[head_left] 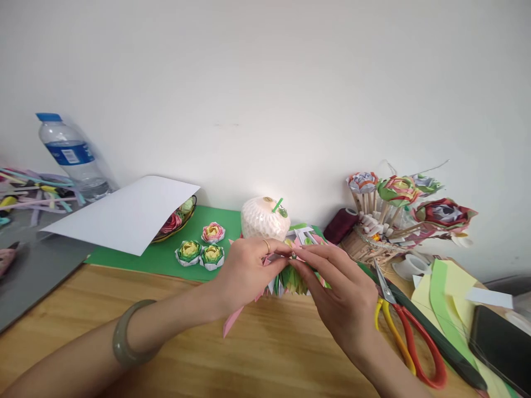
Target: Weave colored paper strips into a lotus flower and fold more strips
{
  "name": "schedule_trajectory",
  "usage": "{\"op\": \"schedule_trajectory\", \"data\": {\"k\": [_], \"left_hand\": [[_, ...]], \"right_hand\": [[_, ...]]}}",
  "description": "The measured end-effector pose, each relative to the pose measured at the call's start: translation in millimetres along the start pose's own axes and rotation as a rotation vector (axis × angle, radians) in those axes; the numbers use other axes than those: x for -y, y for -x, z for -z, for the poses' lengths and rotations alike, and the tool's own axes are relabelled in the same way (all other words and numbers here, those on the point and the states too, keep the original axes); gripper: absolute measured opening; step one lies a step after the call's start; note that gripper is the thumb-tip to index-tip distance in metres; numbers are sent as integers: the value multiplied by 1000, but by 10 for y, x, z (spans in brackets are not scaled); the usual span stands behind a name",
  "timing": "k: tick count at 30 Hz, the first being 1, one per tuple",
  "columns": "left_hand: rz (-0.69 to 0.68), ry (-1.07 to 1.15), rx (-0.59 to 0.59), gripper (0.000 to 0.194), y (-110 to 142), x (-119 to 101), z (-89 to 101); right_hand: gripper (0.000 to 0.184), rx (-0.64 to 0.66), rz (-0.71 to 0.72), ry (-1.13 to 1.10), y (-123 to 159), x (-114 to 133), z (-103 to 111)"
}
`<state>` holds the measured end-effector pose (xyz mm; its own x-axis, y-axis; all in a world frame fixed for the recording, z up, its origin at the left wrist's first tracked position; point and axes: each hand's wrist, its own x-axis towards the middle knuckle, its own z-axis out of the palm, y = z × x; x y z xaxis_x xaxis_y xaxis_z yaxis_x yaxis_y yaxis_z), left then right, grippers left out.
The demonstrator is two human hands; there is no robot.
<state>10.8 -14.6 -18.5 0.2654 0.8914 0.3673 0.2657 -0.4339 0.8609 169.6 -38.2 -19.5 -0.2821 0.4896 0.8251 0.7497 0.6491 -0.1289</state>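
My left hand (244,270) and my right hand (345,293) meet fingertip to fingertip near the middle of the table, both closed in a pinch. A tiny thing sits between the tips, too small to make out. Right beneath the fingers lies a cluster of folded paper pieces (295,282) in green, pink and white, partly covered by my hands. From under my left hand a pink paper strip (233,321) sticks out toward me. Left of that hand, three folded paper flowers (212,257) rest on a green sheet (141,261).
Behind my hands stands a netted white round object with a green straw (265,218). Scissors (409,331), a thread spool (341,224), a pot of paper flowers (373,243) and a phone (500,345) lie rightward. White paper (124,213) and a bottle (72,155) are leftward.
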Motion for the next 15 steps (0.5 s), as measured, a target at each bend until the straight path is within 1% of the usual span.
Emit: {"op": "schedule_trajectory", "data": {"k": [4, 6, 9, 15], "left_hand": [[-82, 23, -21, 21, 12, -2, -16], [-58, 39, -30, 20, 12, 6, -17], [15, 73, -14, 17, 12, 16, -12], [84, 107, -23, 16, 10, 13, -2]], "right_hand": [[16, -22, 12, 42, 1, 8, 0], [15, -36, 20, 59, -9, 10, 1], [14, -53, 28, 83, -23, 18, 16], [13, -20, 2, 154, -12, 27, 62]]}}
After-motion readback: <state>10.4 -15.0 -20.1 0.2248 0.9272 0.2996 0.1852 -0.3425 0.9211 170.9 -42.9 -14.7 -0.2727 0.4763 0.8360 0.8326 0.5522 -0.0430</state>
